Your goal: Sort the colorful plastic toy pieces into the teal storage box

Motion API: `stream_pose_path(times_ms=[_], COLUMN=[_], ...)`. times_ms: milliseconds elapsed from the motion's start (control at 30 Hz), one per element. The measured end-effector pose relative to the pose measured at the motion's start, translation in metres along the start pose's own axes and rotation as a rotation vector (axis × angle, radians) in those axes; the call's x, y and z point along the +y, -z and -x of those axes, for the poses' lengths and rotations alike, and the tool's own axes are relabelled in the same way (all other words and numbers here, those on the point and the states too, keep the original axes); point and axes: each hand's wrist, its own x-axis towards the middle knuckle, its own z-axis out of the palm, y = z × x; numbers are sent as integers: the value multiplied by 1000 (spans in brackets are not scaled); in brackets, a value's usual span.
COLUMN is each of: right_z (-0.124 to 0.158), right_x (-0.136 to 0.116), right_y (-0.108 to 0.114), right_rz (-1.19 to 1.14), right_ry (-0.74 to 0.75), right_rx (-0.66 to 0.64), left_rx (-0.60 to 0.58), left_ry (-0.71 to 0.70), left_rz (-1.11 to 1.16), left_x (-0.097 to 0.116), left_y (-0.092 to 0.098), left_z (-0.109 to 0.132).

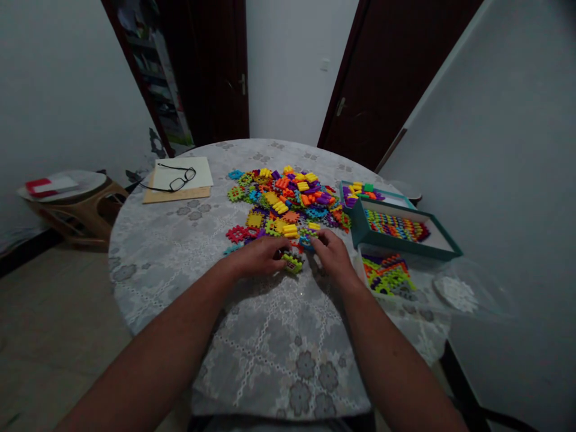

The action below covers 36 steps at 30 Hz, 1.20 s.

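Two bare forearms reach from the near side across a round table [279, 348] spread with a patterned grey cloth. The left hand [263, 257] has thumb and fingers pinched on a lime-green piece [293, 262], just on the near side of a heaped, many-coloured pile [283, 201]. The right hand [332, 255] curls at a blue piece [306, 242], on the pile's near right; whether its fingers grip that piece or only touch it, I cannot tell.

What could go wrong: the lime-green piece, held at one end, might twist or slip out if the pinch loosens or is pressed off-centre. Loose pieces crowd both hands, so a careless knuckle could scatter them, perhaps toward the teal box [396, 245] at the right.

The lime-green piece is small and chunky, with notched edges and a dark window-like patch (finer detail is lost in the dim light).
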Motion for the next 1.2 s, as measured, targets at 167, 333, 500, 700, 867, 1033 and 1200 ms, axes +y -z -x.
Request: stream_pose_path(times_ms=[167, 333, 500, 700, 867, 1033, 1200], right_z=[-3, -4, 3, 14, 18, 20, 20], right_x=[3, -8, -28, -32, -33, -36, -35], right_y=[0, 10, 25, 15, 4, 5, 7], right_rz=[-175, -79, 24, 192, 246, 218, 168], right_ry=[-94, -71, 66, 297, 310, 322, 274], right_rx=[-33, 180, 31, -236, -317, -385, -445], left_rx=[-106, -128, -136, -96, -68, -73, -61], left_ry=[4, -9, 22, 74, 54, 52, 12], left_rz=[-54, -28, -19, -2, -47, -106, -106], left_x=[-6, -5, -3, -9, -11, -8, -9], left_y=[-3, -1, 0, 2, 5, 3, -1], left_z=[-2, -2, -1, 1, 2, 2, 1])
